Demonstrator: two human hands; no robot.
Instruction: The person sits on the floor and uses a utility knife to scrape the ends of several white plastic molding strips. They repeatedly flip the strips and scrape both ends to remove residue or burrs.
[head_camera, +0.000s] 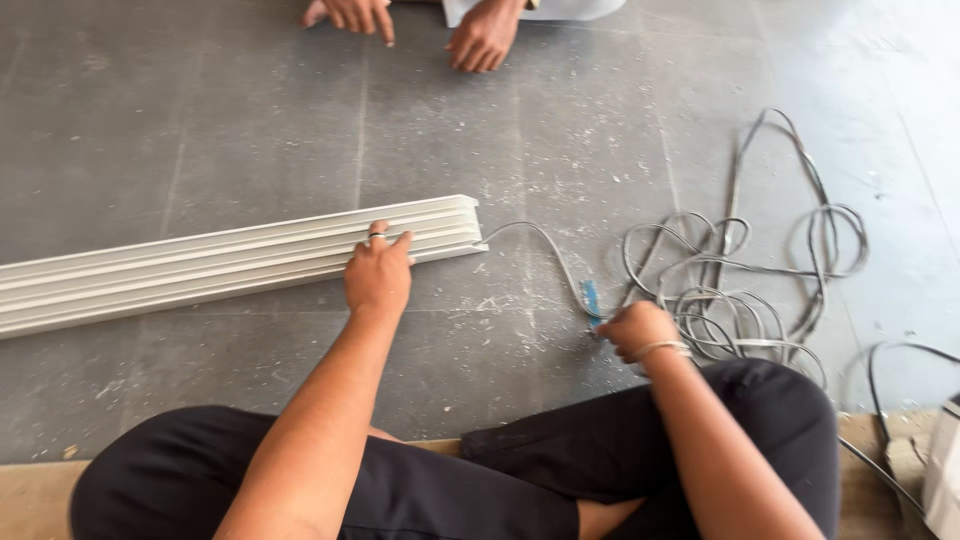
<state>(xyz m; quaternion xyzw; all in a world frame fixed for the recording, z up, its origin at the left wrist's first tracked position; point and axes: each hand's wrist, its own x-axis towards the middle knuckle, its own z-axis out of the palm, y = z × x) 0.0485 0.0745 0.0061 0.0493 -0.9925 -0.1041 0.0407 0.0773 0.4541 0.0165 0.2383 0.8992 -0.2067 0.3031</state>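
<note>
I sit cross-legged on a grey tiled floor. A bundle of long white plastic conduit strips lies across the floor in front of me, running off to the left. My left hand rests on its near edge close to the right end, fingers pressing the strips. A grey cable comes out of that end and curves right to my right hand, which is closed around it beside a piece of blue tape.
A loose tangle of grey cable spreads over the floor at the right. Another person's two hands rest on the floor at the top edge. A white box edge shows at the far right.
</note>
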